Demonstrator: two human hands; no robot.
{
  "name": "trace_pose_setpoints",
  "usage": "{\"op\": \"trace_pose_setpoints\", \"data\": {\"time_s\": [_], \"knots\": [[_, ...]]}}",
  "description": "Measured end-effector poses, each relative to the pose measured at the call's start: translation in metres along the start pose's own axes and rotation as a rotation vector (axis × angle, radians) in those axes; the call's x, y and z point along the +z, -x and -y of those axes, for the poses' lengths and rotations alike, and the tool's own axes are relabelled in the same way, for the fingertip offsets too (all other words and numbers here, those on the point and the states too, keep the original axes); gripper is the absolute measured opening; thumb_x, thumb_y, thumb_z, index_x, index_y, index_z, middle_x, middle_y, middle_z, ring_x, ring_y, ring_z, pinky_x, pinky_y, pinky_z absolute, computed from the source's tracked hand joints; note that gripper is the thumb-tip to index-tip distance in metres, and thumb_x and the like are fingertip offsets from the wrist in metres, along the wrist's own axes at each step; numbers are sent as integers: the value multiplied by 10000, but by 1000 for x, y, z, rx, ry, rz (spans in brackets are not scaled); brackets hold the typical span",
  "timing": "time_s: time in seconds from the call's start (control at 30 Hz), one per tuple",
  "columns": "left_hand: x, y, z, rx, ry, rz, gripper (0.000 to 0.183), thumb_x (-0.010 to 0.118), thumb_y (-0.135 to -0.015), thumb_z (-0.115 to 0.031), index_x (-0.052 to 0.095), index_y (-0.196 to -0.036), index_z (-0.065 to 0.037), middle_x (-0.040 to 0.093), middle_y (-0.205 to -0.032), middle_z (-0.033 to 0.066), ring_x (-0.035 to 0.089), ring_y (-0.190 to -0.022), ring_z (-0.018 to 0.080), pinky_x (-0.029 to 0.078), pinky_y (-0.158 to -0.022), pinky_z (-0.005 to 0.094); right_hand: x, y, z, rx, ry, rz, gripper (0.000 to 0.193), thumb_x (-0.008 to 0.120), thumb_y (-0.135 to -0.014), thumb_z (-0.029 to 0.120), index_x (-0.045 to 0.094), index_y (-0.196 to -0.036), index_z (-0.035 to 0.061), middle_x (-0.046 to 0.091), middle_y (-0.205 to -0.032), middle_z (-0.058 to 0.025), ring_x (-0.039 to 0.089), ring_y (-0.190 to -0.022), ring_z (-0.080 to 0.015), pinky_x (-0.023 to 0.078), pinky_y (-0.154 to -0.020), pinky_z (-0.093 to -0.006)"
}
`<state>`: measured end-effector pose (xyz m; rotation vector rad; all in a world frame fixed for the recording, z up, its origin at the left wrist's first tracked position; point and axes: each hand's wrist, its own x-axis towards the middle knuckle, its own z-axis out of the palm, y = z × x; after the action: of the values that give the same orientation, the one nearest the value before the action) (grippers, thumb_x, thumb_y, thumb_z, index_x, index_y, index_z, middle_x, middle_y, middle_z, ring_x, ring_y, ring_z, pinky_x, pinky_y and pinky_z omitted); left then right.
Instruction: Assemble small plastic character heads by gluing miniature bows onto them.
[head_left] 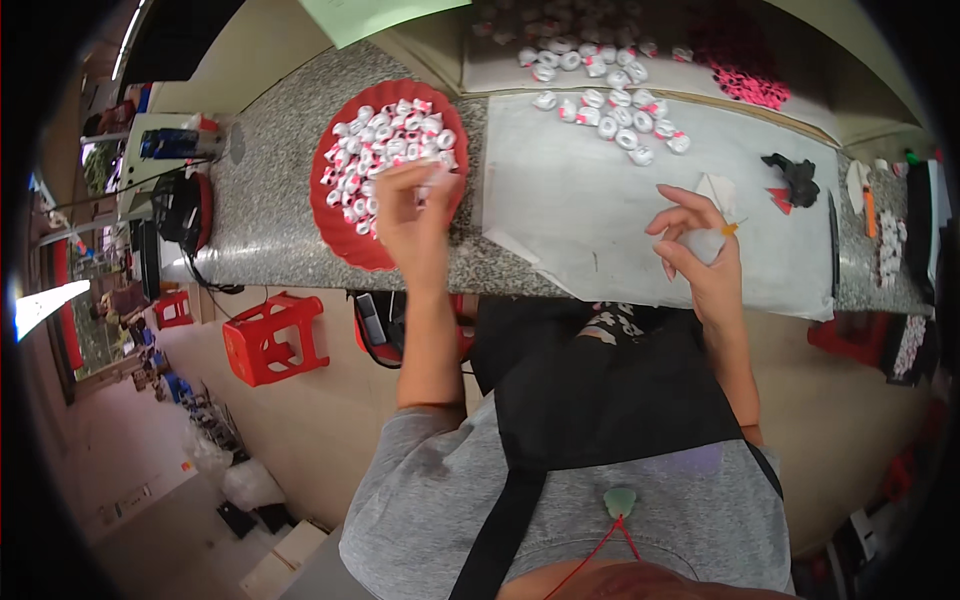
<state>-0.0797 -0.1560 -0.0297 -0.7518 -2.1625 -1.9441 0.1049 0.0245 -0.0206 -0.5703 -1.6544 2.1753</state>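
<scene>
Left hand (pixel 408 215) over red plate (pixel 358 250), upper centre-left, fingers drawn close; blur, we can't tell if gripping white pieces (pixel 385 135). Right hand (pixel 712 262), centre-right, loosely curled round pale orange-tipped object (pixel 703 243). We judge piece-placing underway; next wants gentle finger-opening over plate

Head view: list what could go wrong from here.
The red plate, heaped with white and pink pieces, sits near the edge of the counter; the left hand over it might knock some off. The pale bottle in the right hand could drip onto the white sheet, if it holds liquid. That sheet's near edge looks curled and might snag.
</scene>
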Motion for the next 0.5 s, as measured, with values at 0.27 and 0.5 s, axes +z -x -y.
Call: {"op": "trace_pose_setpoints", "data": {"time_s": [0.27, 0.5], "knots": [[104, -1, -8, 315, -147, 553, 298, 625, -598, -47, 551, -885, -72, 530, -900, 95, 452, -917, 283, 305, -838, 399, -36, 12, -7, -174, -120, -183, 393, 480, -652, -20, 332, -1016, 10, 391, -989, -102, 440, -619, -114, 368, -459, -204], [193, 14, 13, 793, -638, 730, 237, 595, -607, -44, 572, -843, -58, 557, -785, 56, 494, -884, 257, 260, -912, 430, -41, 32, 8, -150, 35, -235, 289, 428, -720, 50, 377, -996, -23, 372, -1018, -128, 480, -761, -187, 433, -532, -277]]}}
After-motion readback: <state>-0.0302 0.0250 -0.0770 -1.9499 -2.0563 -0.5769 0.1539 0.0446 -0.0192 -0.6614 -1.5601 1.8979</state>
